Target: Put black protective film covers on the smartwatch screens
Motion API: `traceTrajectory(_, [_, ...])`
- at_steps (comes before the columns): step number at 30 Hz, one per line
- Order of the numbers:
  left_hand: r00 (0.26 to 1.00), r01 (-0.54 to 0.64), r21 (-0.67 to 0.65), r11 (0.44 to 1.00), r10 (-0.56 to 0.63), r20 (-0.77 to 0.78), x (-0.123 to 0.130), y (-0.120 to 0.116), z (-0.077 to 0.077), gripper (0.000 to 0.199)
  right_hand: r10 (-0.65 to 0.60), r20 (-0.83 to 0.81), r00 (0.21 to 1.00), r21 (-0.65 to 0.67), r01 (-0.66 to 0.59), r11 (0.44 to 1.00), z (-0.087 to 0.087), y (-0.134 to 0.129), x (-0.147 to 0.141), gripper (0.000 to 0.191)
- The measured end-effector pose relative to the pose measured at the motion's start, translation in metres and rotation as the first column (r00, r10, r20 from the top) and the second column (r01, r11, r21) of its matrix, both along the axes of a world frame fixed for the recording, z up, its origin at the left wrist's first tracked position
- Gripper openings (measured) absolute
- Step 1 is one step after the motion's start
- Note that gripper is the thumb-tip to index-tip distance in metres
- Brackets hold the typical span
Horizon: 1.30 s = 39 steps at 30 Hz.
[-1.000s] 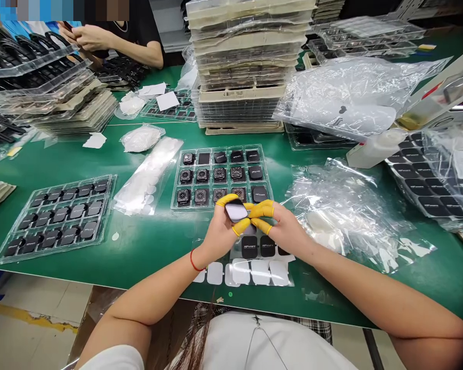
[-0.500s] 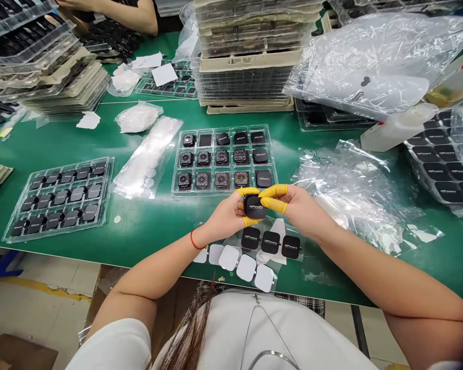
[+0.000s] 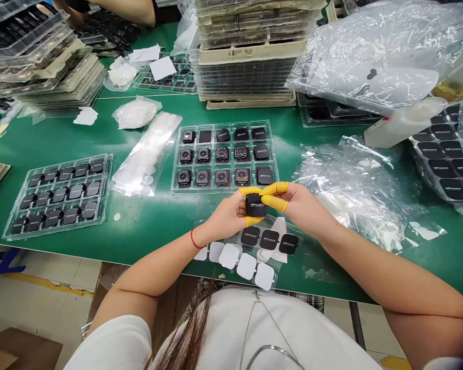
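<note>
Green tabletop point(image 3: 139, 226); left fingers point(image 3: 253, 221), right fingers point(image 3: 275, 203) pinching black HiFuture-printed piece point(image 3: 255, 209) near tray point(image 3: 213, 166).

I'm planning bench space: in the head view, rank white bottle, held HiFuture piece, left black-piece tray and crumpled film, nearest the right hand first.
1. HiFuture piece, touching right hand
2. Crumpled film, right
3. White bottle, back right
4. Left black-piece tray, opposite side

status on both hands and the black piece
Left hand holding black piece, right hand pinching its corner. HiFuture lettering showing. Black squares close by, no obstruction seen.
</note>
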<state>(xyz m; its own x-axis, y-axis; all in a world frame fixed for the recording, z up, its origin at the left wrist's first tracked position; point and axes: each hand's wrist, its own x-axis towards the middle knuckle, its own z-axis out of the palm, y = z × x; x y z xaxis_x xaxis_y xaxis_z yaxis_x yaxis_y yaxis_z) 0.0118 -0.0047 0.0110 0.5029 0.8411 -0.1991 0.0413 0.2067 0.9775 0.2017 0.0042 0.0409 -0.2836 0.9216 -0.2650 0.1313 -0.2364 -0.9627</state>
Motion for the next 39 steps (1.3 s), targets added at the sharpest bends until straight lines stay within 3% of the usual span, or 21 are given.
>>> traceTrajectory(12, [1.000,-0.022,-0.039,0.999,0.022,0.004,0.001,-0.001,0.004,0.055,-0.018,0.103,0.994,0.083,0.010,0.996,0.001,0.000,-0.002,0.023])
traceTrajectory(15, [0.999,-0.033,-0.047,0.998,0.033,0.003,0.001,-0.001,0.005,0.056,-0.049,0.232,0.972,0.246,-0.010,0.969,0.000,-0.002,0.001,0.020])
traceTrajectory(19, [0.998,-0.042,-0.052,0.998,0.045,0.049,0.002,-0.001,0.004,0.057,-0.171,0.410,0.896,0.533,-0.084,0.842,-0.005,-0.003,0.002,0.023])
traceTrajectory(23, [0.995,0.020,-0.001,1.000,-0.020,0.099,0.002,-0.002,-0.003,0.049,-0.024,0.476,0.879,0.443,-0.216,0.870,-0.010,-0.006,-0.006,0.055])
traceTrajectory(28, [0.989,0.030,0.009,1.000,-0.031,0.143,0.003,-0.004,-0.001,0.053,0.021,0.402,0.915,0.367,-0.183,0.912,-0.004,0.001,-0.016,0.026])
traceTrajectory(31, [0.980,-0.086,-0.070,0.994,0.097,0.173,0.001,0.000,0.007,0.061,0.053,0.346,0.937,0.358,-0.184,0.915,0.013,0.022,-0.021,0.024])
traceTrajectory(34, [0.944,-0.225,-0.171,0.959,0.258,0.205,-0.002,0.008,0.008,0.062,-0.078,0.358,0.930,0.483,-0.113,0.868,0.032,0.061,-0.040,0.021])
traceTrajectory(37, [0.952,-0.194,-0.260,0.946,0.246,0.185,-0.003,0.017,-0.006,0.054,-0.206,0.437,0.875,0.594,-0.109,0.797,0.039,0.114,-0.075,0.020])
traceTrajectory(39, [0.968,-0.124,-0.314,0.941,0.183,0.169,-0.001,0.021,-0.019,0.049,-0.233,0.550,0.802,0.594,-0.179,0.784,0.031,0.150,-0.102,0.025])
